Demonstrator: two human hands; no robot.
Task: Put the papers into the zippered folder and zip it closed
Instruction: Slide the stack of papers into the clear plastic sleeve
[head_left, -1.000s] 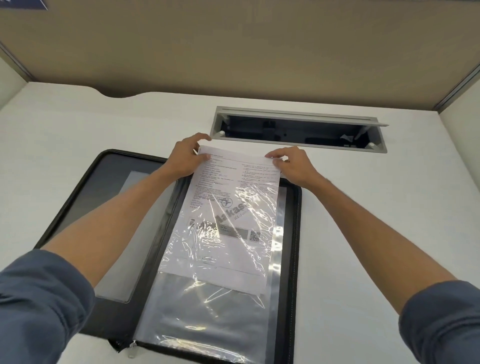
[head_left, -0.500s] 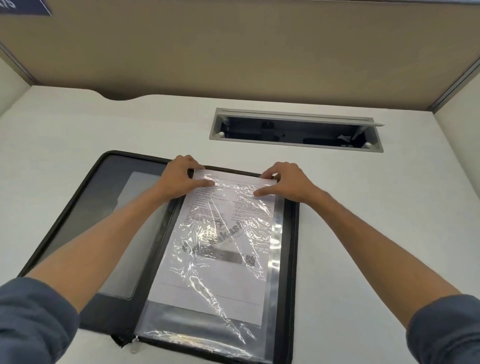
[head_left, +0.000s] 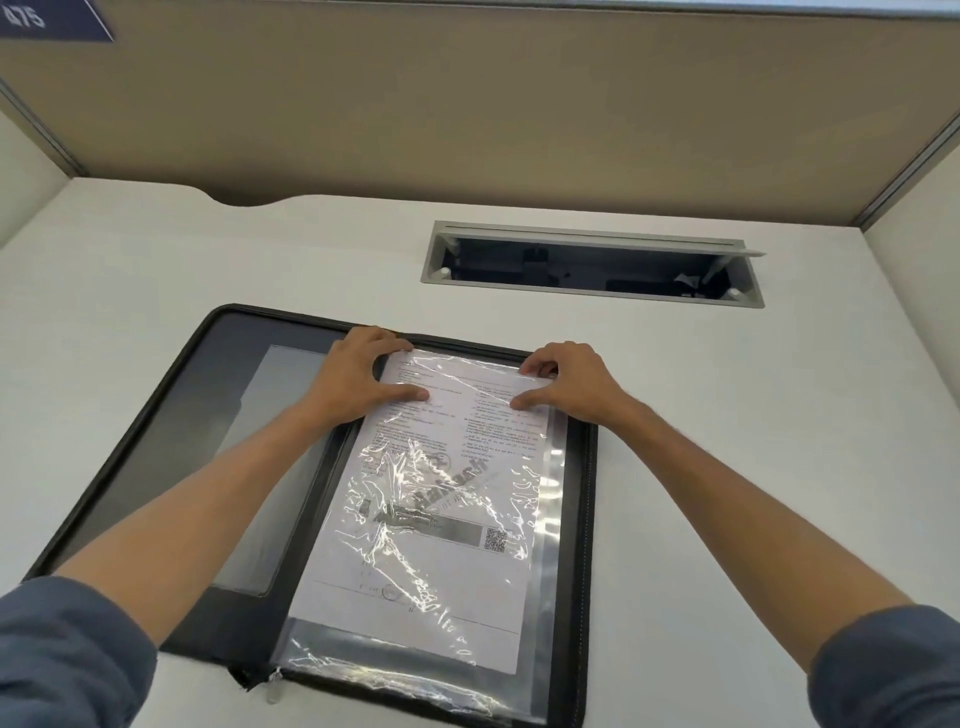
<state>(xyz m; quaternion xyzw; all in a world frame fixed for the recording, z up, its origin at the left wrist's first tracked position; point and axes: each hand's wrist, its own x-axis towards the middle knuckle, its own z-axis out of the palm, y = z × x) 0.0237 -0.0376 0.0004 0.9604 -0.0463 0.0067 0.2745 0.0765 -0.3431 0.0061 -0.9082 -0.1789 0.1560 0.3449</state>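
A black zippered folder (head_left: 171, 441) lies open flat on the white desk. A clear plastic sleeve (head_left: 551, 519) covers its right half, with a printed paper (head_left: 431, 551) inside it, slightly askew. My left hand (head_left: 358, 379) holds the sleeve's top left corner, thumb flat on the plastic and fingers curled over the top edge. At the top right corner my right hand (head_left: 566, 384) pinches the edge the same way. The zipper pull (head_left: 272, 688) hangs at the folder's near edge.
An open grey cable tray (head_left: 592, 265) is sunk into the desk (head_left: 727, 415) behind the folder. A tan partition wall (head_left: 467, 104) closes off the back, and white side panels stand left and right.
The paper has slid down toward me into the sleeve, its top edge now level with the sleeve's opening. Both hands came down with it from beyond the folder to its top edge.
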